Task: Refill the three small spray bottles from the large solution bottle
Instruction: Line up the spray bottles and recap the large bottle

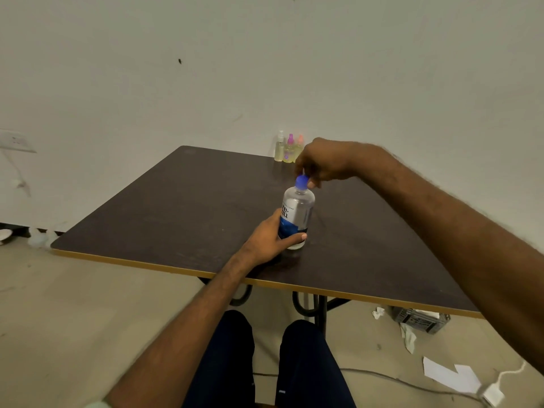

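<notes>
Left hand (266,235) wraps the large solution bottle's (297,214) lower body; right hand (319,161) pinches its blue cap (301,181). Smooth plastic, probably slippery and fairly heavy: grip the labelled waist.

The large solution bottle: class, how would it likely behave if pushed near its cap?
The large solution bottle looks tall and narrow, so it may tip. The left hand gripping its base should steady it. Its clear plastic wall probably flexes slightly, and round sides would likely roll if toppled.
</notes>
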Action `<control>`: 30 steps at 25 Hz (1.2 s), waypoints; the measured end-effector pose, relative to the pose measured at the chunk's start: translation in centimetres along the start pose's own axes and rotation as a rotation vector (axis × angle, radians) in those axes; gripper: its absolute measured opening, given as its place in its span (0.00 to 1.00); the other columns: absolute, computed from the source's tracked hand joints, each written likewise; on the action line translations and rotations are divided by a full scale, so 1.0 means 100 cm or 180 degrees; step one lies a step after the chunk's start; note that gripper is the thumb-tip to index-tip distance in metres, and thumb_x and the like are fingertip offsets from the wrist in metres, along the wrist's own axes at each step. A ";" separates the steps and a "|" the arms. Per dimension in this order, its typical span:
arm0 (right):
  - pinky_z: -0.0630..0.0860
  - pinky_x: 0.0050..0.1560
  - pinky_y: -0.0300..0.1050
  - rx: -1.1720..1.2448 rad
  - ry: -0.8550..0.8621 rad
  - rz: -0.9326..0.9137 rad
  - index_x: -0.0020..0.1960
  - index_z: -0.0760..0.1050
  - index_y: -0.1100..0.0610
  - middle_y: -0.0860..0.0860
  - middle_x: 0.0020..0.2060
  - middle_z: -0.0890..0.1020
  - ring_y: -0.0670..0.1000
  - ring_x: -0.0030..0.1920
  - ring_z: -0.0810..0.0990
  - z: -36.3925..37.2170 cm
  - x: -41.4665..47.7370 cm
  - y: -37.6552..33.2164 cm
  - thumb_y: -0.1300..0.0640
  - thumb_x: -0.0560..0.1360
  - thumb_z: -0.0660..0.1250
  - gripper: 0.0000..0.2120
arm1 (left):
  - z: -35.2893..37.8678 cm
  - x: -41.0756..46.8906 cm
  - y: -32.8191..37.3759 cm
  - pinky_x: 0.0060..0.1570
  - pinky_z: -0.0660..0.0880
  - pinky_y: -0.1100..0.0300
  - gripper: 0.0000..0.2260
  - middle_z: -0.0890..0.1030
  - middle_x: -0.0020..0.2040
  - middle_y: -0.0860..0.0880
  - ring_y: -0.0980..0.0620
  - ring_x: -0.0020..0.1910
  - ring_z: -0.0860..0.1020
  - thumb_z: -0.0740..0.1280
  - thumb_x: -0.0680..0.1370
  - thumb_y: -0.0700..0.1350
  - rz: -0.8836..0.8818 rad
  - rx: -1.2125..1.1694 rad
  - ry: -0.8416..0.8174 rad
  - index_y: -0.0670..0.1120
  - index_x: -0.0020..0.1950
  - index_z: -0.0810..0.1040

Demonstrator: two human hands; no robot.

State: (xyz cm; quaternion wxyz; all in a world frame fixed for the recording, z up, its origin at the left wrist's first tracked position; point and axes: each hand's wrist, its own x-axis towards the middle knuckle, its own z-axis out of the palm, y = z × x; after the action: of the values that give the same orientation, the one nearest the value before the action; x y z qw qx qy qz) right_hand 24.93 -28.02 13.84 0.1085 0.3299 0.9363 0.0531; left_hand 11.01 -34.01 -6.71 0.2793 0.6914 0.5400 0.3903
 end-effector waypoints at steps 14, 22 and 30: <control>0.71 0.41 0.44 -0.0513 -0.0203 0.0822 0.40 0.79 0.59 0.52 0.31 0.81 0.48 0.34 0.78 0.017 0.003 -0.015 0.27 0.75 0.47 0.38 | 0.001 -0.001 0.001 0.65 0.73 0.55 0.31 0.76 0.68 0.51 0.56 0.64 0.75 0.72 0.75 0.58 0.0001 -0.0054 -0.0012 0.51 0.74 0.64; 0.76 0.39 0.39 0.0463 0.0046 -0.0042 0.66 0.76 0.52 0.52 0.52 0.82 0.51 0.41 0.82 0.002 -0.012 0.004 0.60 0.77 0.69 0.18 | 0.001 -0.001 0.004 0.66 0.73 0.53 0.32 0.74 0.70 0.50 0.54 0.66 0.74 0.72 0.75 0.56 -0.0062 -0.0027 -0.0021 0.50 0.74 0.63; 0.68 0.35 0.41 -0.0640 0.0260 0.0057 0.47 0.80 0.61 0.54 0.37 0.80 0.50 0.35 0.76 0.015 0.002 -0.010 0.44 0.79 0.63 0.20 | 0.001 0.000 0.001 0.66 0.73 0.52 0.33 0.75 0.70 0.49 0.52 0.66 0.75 0.72 0.75 0.58 -0.0071 0.0017 -0.0021 0.50 0.75 0.62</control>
State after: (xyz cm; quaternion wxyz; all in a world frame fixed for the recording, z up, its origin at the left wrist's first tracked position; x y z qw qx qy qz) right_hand 24.59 -28.63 12.20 0.1023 0.3233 0.9269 0.1611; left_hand 11.18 -33.99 -6.68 0.2836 0.6874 0.5477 0.3835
